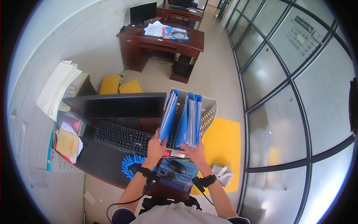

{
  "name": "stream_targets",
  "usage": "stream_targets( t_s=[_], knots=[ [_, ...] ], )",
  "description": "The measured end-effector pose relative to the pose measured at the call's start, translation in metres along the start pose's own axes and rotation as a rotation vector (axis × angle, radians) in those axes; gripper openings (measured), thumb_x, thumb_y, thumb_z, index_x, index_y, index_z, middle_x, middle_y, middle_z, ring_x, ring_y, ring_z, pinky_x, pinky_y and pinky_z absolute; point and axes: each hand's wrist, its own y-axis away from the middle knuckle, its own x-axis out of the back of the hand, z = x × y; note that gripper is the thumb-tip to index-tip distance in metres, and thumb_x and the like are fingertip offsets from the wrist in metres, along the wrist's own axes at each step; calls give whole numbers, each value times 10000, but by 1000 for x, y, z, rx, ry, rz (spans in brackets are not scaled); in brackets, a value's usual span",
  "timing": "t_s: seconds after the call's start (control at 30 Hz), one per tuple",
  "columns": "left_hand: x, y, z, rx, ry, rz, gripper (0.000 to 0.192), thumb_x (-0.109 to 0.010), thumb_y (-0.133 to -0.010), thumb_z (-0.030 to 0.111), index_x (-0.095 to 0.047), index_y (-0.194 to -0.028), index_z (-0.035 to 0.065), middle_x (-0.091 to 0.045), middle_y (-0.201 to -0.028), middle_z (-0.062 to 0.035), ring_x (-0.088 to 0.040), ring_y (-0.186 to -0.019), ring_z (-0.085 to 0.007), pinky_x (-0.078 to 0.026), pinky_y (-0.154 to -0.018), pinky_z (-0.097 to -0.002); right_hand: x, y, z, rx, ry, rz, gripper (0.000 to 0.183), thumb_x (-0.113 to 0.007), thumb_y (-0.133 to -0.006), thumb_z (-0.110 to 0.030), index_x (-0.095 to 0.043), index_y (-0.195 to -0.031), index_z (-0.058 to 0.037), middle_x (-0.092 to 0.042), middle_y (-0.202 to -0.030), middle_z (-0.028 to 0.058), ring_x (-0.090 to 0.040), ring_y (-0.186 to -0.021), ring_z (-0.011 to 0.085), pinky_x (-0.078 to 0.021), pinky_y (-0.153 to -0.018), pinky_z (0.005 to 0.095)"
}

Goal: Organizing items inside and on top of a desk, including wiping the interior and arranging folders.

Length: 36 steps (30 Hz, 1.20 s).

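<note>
Blue folders full of papers stand upright in a grey plastic file organizer [209,107] at the desk's right end. My left hand [157,145] grips the near lower edge of the left blue folder [169,117], thumb on its right side. My right hand [195,151] is closed around the near edges of the right-hand blue folders [192,120], with fingers along their right side, partly hidden. A black strap with a cable is on each wrist. Below the hands a black computer mouse [178,167] lies on a blue printed mouse pad [181,179].
Left of the organizer are a monitor [123,105], a black keyboard [123,137] and a blue chenille duster [131,165]. Papers and a yellow envelope [68,144] lie at the desk's left. A grey cloth [223,174] rests on a yellow board [223,145] beside the glass partition [274,140].
</note>
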Motion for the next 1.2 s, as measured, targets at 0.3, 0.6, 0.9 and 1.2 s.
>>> stream_targets(
  t_s=[0.3,0.6,0.9,1.2],
  knots=[
    [-21,-6,-30,48,-27,32,338,-612,-834,142,-535,-1128,-5,-636,-827,-276,-624,-785,-443,-519,-688,-468,20,2,-95,355,656,279,744,-777,-700,-329,-429,-1263,10,-541,-1073,203,-522,-1047,346,-420,-885,436],
    [-16,-3,-15,32,-191,-12,409,-597,-778,16,-503,-1176,36,-638,-827,-254,-622,-773,-439,-512,-694,-502,9,-52,-99,77,1088,69,625,-753,-672,-353,-484,-1102,13,-639,-847,154,-633,-860,319,-478,-773,431],
    [-22,3,-11,89,-207,11,514,-632,-724,7,-450,-1204,26,-627,-908,-251,-624,-810,-435,-524,-705,-493,19,-55,-96,90,924,-42,469,-705,-739,-223,-421,-1058,-31,-657,-742,166,-658,-690,362,-530,-620,437],
    [-23,3,-13,82,-233,33,506,-640,-805,215,-444,-1242,50,-630,-949,-262,-623,-815,-449,-507,-703,-508,14,-38,-62,345,364,212,445,-666,-787,-187,-453,-1139,-17,-573,-995,220,-577,-901,406,-487,-768,467]
  ],
)
